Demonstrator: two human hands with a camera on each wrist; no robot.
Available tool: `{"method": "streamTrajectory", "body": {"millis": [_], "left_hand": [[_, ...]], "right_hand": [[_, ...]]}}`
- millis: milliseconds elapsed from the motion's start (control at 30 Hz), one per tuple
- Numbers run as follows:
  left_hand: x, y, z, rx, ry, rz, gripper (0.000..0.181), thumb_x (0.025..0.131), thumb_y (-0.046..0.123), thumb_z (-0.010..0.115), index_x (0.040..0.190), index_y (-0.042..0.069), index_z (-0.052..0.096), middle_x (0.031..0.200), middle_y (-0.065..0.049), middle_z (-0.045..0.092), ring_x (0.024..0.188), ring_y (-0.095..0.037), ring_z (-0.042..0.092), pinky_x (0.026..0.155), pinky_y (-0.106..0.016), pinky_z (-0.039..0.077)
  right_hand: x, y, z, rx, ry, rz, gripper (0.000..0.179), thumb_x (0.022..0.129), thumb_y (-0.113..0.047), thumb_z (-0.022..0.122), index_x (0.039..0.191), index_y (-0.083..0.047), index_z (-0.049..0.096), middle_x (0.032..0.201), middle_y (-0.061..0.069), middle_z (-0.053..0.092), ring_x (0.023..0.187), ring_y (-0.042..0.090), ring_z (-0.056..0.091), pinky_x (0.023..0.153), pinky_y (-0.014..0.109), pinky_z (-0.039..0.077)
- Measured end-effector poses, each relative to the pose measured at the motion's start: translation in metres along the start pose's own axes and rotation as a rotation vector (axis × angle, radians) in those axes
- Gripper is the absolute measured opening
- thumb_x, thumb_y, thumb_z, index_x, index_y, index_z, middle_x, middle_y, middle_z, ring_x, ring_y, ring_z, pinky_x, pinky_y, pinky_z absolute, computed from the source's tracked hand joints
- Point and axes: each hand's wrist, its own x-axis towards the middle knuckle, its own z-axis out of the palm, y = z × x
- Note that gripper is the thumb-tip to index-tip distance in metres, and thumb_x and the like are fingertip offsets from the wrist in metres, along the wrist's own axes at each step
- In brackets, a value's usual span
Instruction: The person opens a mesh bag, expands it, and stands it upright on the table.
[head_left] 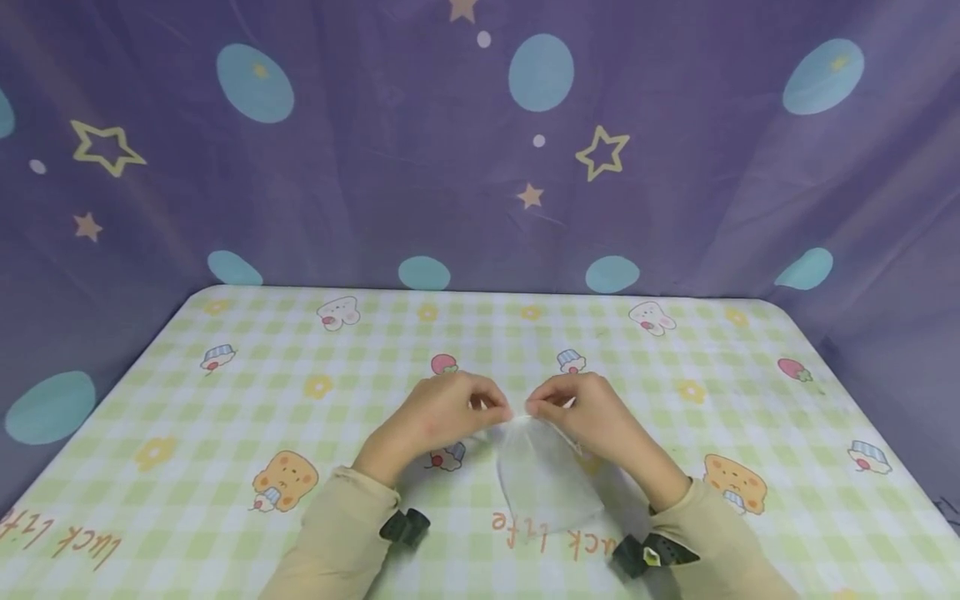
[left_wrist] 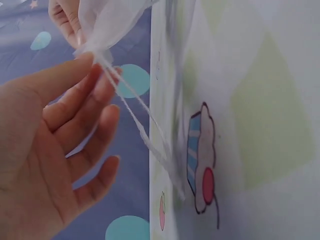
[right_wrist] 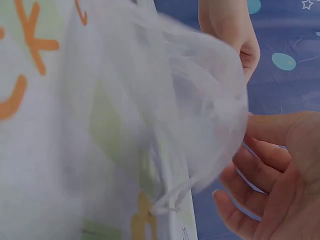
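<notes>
A sheer white drawstring pouch (head_left: 543,479) hangs over the near middle of the table, its mouth gathered between both hands. My left hand (head_left: 450,408) pinches one side of the gathered mouth with thumb and forefinger; the other fingers are loosely bent in the left wrist view. From that side, a white drawstring (left_wrist: 131,112) trails down in two strands. Opposite it, my right hand (head_left: 588,412) pinches the mouth close to the left fingertips. In the right wrist view the sheer pouch body (right_wrist: 210,100) partly covers the right fingertips, and a looped cord end (right_wrist: 172,197) dangles below.
Under the hands lies a green-and-white checked tablecloth (head_left: 360,433) printed with cartoon figures and lettering. A purple curtain (head_left: 405,167) with stars and blue ovals stands behind the table. Small black devices are strapped at the left wrist (head_left: 405,527) and right wrist (head_left: 652,554).
</notes>
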Motion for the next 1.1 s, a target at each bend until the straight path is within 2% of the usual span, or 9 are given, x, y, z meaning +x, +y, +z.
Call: {"method": "streamTrajectory", "body": {"millis": [167,267,400,567,700,867,1100], "left_hand": [[-0.001,0.006,-0.003,-0.035,0.097,-0.025,0.009,0.092,0.042,0.069,0.094,0.034,0.073,0.082,0.017,0.062,0.064,-0.010,0.055,0.060,-0.031,0.045],[-0.001,0.010,-0.005,-0.053,0.167,-0.032,0.009,0.092,0.042,0.069,0.094,0.035,0.073,0.083,0.016,0.063,0.067,-0.012,0.053,0.060,-0.031,0.044],[-0.002,0.013,-0.005,-0.082,0.242,-0.014,0.009,0.092,0.040,0.071,0.095,0.033,0.075,0.085,0.018,0.066,0.081,-0.014,0.056,0.063,-0.032,0.044],[-0.003,0.016,-0.003,-0.169,0.310,-0.009,0.010,0.090,0.039,0.072,0.096,0.031,0.075,0.089,0.019,0.068,0.086,-0.011,0.061,0.066,-0.032,0.048],[-0.004,0.019,-0.002,-0.263,0.333,0.006,0.011,0.091,0.038,0.073,0.095,0.028,0.076,0.091,0.017,0.070,0.084,-0.009,0.062,0.068,-0.032,0.050],[-0.003,0.023,-0.002,-0.364,0.336,0.038,0.011,0.091,0.032,0.073,0.094,0.022,0.077,0.090,0.014,0.071,0.081,-0.014,0.064,0.073,-0.034,0.051],[-0.004,0.026,-0.005,-0.382,0.361,0.044,0.010,0.091,0.031,0.073,0.092,0.022,0.077,0.089,0.013,0.071,0.080,-0.013,0.064,0.076,-0.034,0.051]], "right_hand": [[0.001,-0.003,-0.004,0.018,0.051,-0.011,0.017,0.095,-0.026,0.069,0.102,-0.012,0.076,0.086,-0.004,0.070,0.079,0.014,0.061,0.066,0.034,0.050],[0.002,-0.003,-0.007,0.015,0.070,-0.013,0.021,0.096,-0.029,0.067,0.104,-0.011,0.076,0.089,-0.003,0.071,0.080,0.014,0.061,0.066,0.033,0.050],[0.002,-0.003,-0.007,0.028,0.107,0.006,0.020,0.096,-0.028,0.068,0.100,-0.010,0.077,0.086,-0.003,0.072,0.080,0.014,0.062,0.068,0.033,0.050],[0.001,-0.005,-0.006,0.085,0.175,-0.008,0.020,0.094,-0.027,0.070,0.092,-0.009,0.078,0.087,-0.001,0.073,0.081,0.014,0.063,0.071,0.030,0.050],[0.000,-0.009,-0.007,0.146,0.212,-0.012,0.020,0.094,-0.028,0.071,0.091,-0.010,0.078,0.089,-0.001,0.073,0.082,0.015,0.063,0.068,0.030,0.050],[-0.002,-0.014,-0.008,0.215,0.236,-0.011,0.018,0.092,-0.027,0.072,0.094,-0.010,0.077,0.090,-0.001,0.072,0.083,0.015,0.064,0.070,0.029,0.051],[-0.005,-0.017,-0.007,0.283,0.282,-0.040,0.017,0.093,-0.024,0.072,0.090,-0.007,0.075,0.087,0.002,0.071,0.080,0.017,0.062,0.069,0.028,0.049]]}}
